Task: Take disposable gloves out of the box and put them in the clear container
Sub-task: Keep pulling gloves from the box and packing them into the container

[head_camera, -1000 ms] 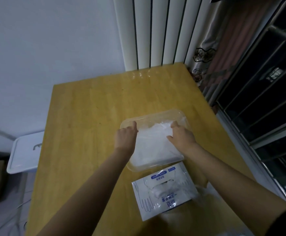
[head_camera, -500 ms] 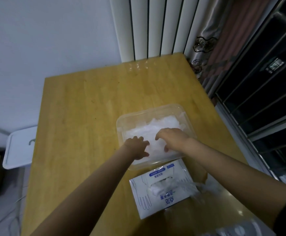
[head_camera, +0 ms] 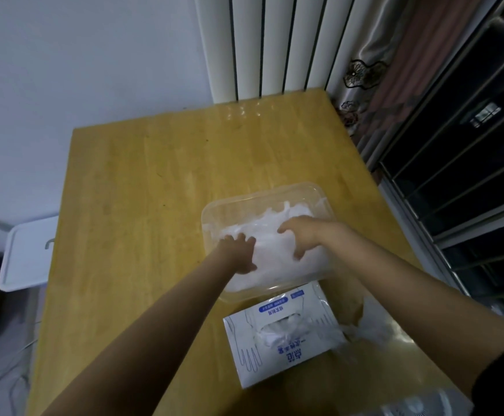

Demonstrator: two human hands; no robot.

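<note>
gloves (head_camera: pixel 271 235) lie heaped, white and crumpled, inside the clear container (head_camera: pixel 214 211) on the wooden tabletop (head_camera: pixel 142 187). left hand (head_camera: pixel 238 253) and right hand (head_camera: pixel 301 232) press on the heap, fingers spread apart. the box (head_camera: pixel 280 331) sits just nearer, more gloves bunched at its opening.

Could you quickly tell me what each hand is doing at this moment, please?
Left hand: open, fingers spread, pressing on the gloves in the clear container.
Right hand: open, fingers curled down onto the same gloves, nothing visibly gripped.
</note>
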